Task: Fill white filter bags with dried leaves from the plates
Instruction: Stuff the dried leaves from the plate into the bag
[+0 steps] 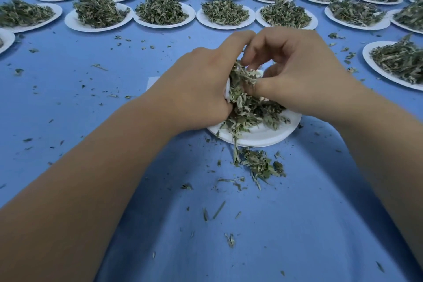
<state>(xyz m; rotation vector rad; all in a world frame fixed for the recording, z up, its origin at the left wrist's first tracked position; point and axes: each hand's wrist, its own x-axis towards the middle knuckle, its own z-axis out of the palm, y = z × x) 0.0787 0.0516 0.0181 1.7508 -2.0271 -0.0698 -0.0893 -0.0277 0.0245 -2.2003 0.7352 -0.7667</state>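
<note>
1. Locate the filter bag (227, 90). Only a white edge shows, held in the left hand (201, 84) above the near plate (258, 136); the rest is hidden behind the fingers.
2. Check each grip. The left hand's grip is curled round the bag's mouth. The right hand (304, 75) pinches a tuft of dried leaves (245, 98) at that mouth.
3. Expect the bag to be thin, limp and very light (it will likely collapse if you let go). Hold it by the rim and keep the mouth spread.
4. Treat the leaves as light, brittle and springy. Take small pinches from the top of the heap; large ones will probably shed.
5. Work over the plate. A clump of spilled leaves (258, 162) lies on the blue worktop (91, 75) just in front of it.
6. Further heaped plates (225, 15) stand in rows beyond.
</note>
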